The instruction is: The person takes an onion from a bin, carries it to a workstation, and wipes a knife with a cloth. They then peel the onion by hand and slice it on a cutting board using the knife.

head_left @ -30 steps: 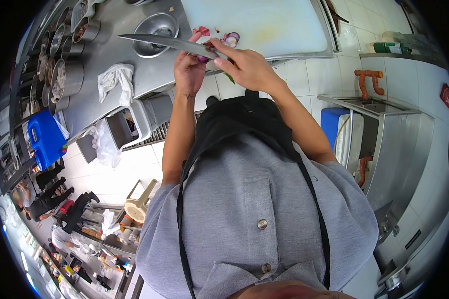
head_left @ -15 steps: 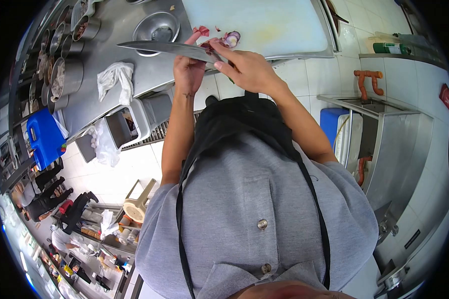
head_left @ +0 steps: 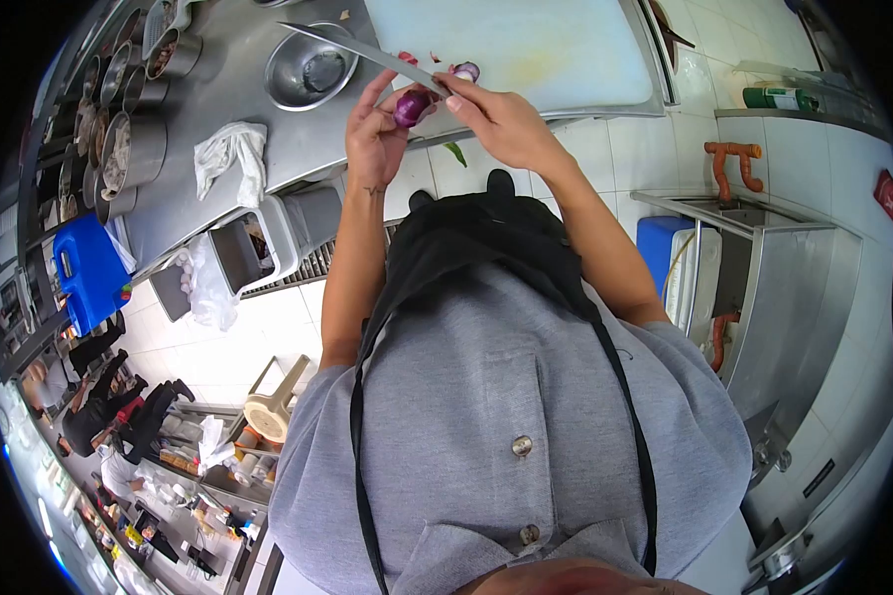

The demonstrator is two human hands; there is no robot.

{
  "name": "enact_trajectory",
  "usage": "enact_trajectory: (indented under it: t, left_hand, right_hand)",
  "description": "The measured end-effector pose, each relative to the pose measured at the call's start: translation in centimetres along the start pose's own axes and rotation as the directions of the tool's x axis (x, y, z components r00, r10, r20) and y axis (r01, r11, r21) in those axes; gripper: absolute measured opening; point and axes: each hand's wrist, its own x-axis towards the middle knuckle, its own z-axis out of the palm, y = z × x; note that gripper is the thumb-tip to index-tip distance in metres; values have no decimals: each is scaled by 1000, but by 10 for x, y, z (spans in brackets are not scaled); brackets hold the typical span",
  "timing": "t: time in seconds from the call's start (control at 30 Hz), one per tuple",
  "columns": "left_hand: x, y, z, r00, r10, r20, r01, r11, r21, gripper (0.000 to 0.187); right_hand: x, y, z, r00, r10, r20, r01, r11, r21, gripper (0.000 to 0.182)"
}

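A purple-red onion is held in the fingers of my left hand, above the counter's front edge. My right hand grips a large knife, its blade pointing up and to the left, over the metal bowl's edge. The knife's handle is mostly hidden in my fingers. Behind the hands, a cut onion piece and red peel lie on the white cutting board. The steel bowl stands left of the board.
A white cloth lies on the steel counter. Several metal pots with food stand at the far left. Grey bins are below the counter edge. A green piece is on the floor. Other people stand at the lower left.
The knife has tilted, its tip rising up and rightward. The onion in my left hand now shows whole, where the blade covered it. My right hand has shifted slightly.
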Motion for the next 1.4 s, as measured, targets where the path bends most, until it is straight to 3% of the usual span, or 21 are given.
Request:
enact_trajectory:
  t: [0.2,0.33,0.67,0.77,0.87,0.97,1.17,1.27,1.33,1.4]
  left_hand:
    - [2,-1,-5,1000,21,-11,-21,999,-41,69]
    - [4,0,-6,998,25,58,-29,998,63,69]
    - [-1,3,2,1000,-3,17,-1,972,236,75]
    - [0,2,-1,999,1,34,-7,980,199,75]
    - [-1,5,7,999,18,40,-24,987,157,71]
    - [0,5,8,999,21,29,-27,975,219,71]
    - [2,0,-4,998,-6,57,-6,977,213,77]
    - [-4,3,4,998,-5,67,-7,983,184,74]
    - [-3,-1,-3,998,-3,67,-9,984,179,74]
    - [-3,-1,-3,998,0,68,-12,985,174,75]
  right_hand:
    - [-5,-8,-4,999,-45,15,45,998,-33,50]
    - [-9,-15,1,988,-148,46,153,980,-130,49]
    - [-8,-10,-1,991,-131,29,134,981,-143,44]
    - [-10,-13,-2,990,-132,38,136,986,-96,45]
    - [-14,-19,-2,989,-137,51,143,975,-167,46]
    - [-14,-18,-1,990,-126,67,136,975,-174,46]
    - [-9,-9,-2,990,-132,53,137,984,-113,45]
    - [-6,0,-2,995,-50,91,55,997,-61,46]
    - [-4,10,4,996,-88,-11,88,996,17,46]
    - [-2,16,4,997,-73,-17,73,996,47,47]
